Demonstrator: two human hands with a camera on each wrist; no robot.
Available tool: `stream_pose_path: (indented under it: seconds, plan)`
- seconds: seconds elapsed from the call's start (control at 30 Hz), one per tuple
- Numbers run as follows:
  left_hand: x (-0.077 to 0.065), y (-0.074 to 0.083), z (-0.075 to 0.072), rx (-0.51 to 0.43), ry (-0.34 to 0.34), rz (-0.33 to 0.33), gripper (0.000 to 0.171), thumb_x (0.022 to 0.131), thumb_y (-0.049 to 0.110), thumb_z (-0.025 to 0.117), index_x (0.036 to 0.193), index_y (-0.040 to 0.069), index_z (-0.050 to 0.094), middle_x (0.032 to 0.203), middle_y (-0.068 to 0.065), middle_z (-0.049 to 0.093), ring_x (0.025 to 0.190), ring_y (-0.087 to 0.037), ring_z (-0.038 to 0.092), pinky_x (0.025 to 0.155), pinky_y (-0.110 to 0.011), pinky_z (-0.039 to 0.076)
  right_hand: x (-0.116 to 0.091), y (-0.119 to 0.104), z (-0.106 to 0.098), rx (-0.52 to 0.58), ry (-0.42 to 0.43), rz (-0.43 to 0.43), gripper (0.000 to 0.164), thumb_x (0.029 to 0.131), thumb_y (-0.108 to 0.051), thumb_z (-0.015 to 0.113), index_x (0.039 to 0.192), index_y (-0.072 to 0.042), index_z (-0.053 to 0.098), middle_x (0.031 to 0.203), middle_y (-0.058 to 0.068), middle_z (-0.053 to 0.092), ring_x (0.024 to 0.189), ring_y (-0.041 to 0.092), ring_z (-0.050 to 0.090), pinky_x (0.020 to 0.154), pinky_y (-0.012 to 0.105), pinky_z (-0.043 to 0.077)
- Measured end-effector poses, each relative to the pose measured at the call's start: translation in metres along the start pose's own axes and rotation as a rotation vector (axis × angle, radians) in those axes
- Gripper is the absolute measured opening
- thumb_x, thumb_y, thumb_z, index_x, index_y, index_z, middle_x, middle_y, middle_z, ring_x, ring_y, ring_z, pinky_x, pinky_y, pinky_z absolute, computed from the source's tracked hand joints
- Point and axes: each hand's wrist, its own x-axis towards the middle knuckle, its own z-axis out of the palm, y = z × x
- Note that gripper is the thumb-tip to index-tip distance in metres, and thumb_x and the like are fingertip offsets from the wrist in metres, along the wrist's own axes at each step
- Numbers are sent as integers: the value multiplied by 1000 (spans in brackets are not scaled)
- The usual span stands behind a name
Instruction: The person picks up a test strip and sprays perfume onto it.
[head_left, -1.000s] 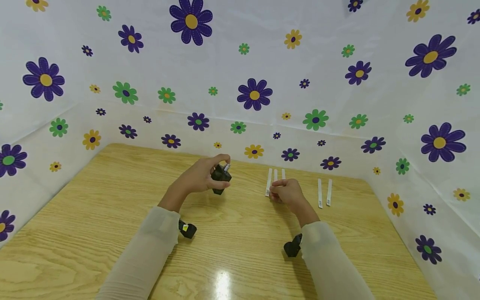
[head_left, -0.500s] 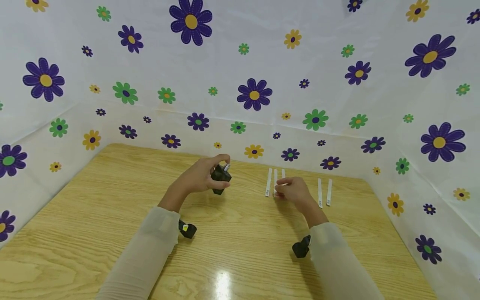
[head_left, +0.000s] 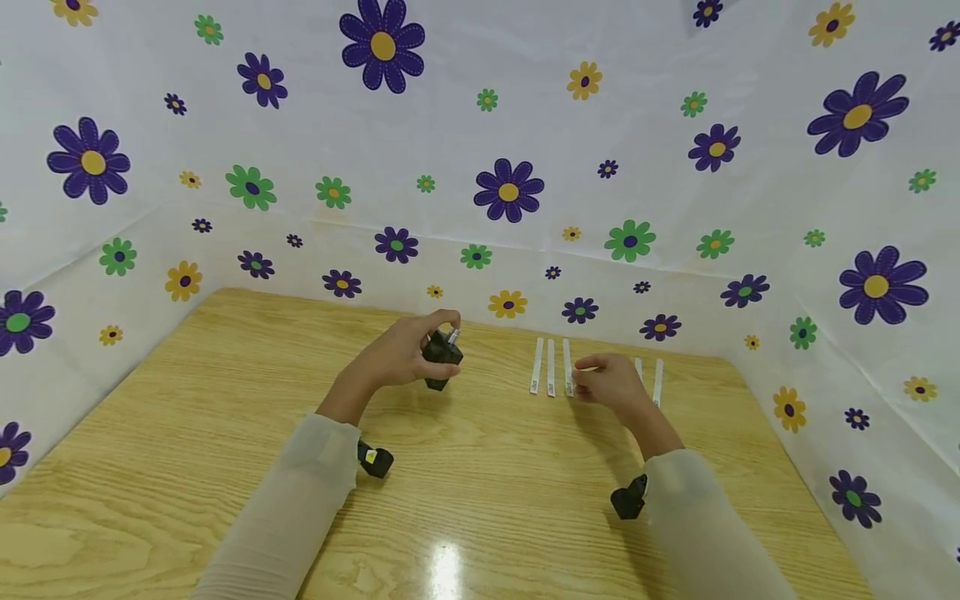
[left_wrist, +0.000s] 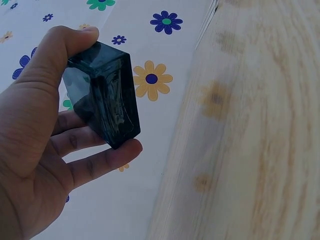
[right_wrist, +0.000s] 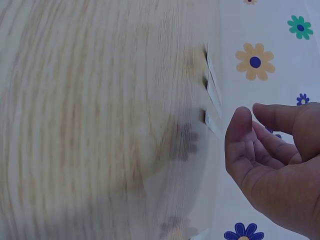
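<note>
Strips partly hidden earlier show fully beside the right hand.

The wooden table is lit brightly, with white shine near the front; soft shadow is cast beside the right sleeve; wrist views are made dimmer and bluer.

White sheeting stands around the worktop on 3 sides — left, back and right — printed with purple flowers, green flowers and yellow flowers. A long crease crosses the back low down. The worktop is yellowish wood with streaky grain — glossy enough to mirror flowers faintly in both wrist views; a bright reflection glares near the bottom of the head view.
</note>
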Motion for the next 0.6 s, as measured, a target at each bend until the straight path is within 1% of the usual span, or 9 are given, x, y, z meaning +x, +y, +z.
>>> stream_pose_path:
  seconds: [0.2,0.4,0.5,0.6]
  plan:
    - [0,0,0,-3,0,6,62,86,37,83,137,32,49,103,-9,63,83,-26,59,69,-36,52,-4,5,-15,-73,4,-22,38,103,-8,59,134,13,55,119,30,66,85,21,67,78,32,59]
    - [0,0,-1,-4,4,-2,61,86,37,83,137,32,49,103,-9,63,82,-26,59,69,-36,52,-10,8,-33,-164,-15,-40,40,105,-15,57,136,11,54,118,29,66,91,28,68,81,35,59]
    - [-1,1,-1,-2,2,-3,62,86,37,83,138,31,49,104,-9,63,83,-26,59,70,-36,52,-14,10,-42,-203,-12,-48,40,105,-16,57,134,11,54,113,28,68,89,29,68,79,36,59]
    - [-1,2,-2,0,-3,-7,63,86,38,83,138,31,49,105,-9,63,84,-26,59,71,-37,52,-17,13,-49,-234,-10,-49,40,105,-17,58,133,11,54,106,26,69,84,27,68,75,36,59]
